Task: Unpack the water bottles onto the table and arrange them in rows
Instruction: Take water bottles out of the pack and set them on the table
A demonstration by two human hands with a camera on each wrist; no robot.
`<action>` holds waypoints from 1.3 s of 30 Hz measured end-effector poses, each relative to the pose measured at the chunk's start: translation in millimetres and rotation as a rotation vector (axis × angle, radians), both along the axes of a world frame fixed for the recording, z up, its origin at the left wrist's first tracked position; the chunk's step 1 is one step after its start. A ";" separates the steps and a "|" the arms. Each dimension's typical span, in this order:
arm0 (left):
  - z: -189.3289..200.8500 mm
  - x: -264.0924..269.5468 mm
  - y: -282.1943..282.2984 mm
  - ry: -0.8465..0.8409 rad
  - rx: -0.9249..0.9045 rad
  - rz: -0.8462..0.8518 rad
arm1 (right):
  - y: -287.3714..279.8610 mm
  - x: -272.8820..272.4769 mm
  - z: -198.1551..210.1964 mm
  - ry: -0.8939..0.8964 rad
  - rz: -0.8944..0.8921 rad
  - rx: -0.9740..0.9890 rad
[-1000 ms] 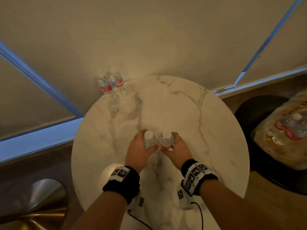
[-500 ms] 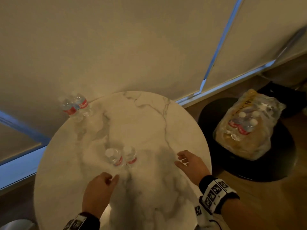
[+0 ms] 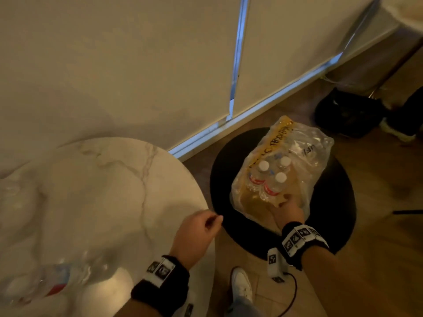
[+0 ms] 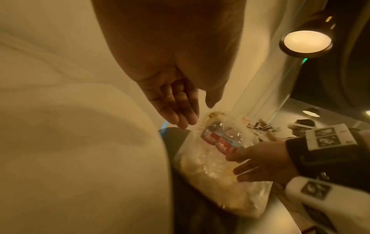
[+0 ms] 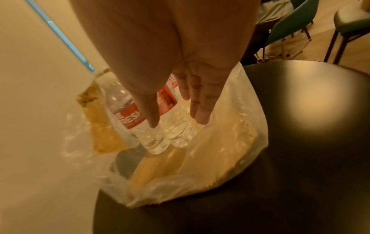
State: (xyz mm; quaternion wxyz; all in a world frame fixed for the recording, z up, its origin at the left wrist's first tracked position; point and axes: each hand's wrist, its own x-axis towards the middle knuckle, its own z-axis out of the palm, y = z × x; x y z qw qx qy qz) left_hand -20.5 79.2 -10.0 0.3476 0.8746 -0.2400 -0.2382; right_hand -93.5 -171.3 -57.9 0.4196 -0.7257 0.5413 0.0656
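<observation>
My right hand fingers straight, spread, reaching into torn plastic pack beside water bottles on black stool; contact unclear. My left hand loosely relaxed, empty, over marble table edge.

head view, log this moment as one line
step: fetch next bottles | right hand: open, reaching into plastic pack on black stool | left hand: empty, over table edge
</observation>
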 end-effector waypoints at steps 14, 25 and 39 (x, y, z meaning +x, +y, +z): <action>-73.7 48.8 -210.8 0.191 0.004 0.111 | -67.8 23.8 -56.6 0.007 0.243 0.048; -5.8 35.8 -149.2 0.263 -0.191 -0.006 | -45.4 -10.5 17.2 -0.209 0.469 0.006; 17.3 -85.2 214.0 0.161 -0.236 0.486 | 264.3 -28.5 69.2 -0.213 0.888 0.217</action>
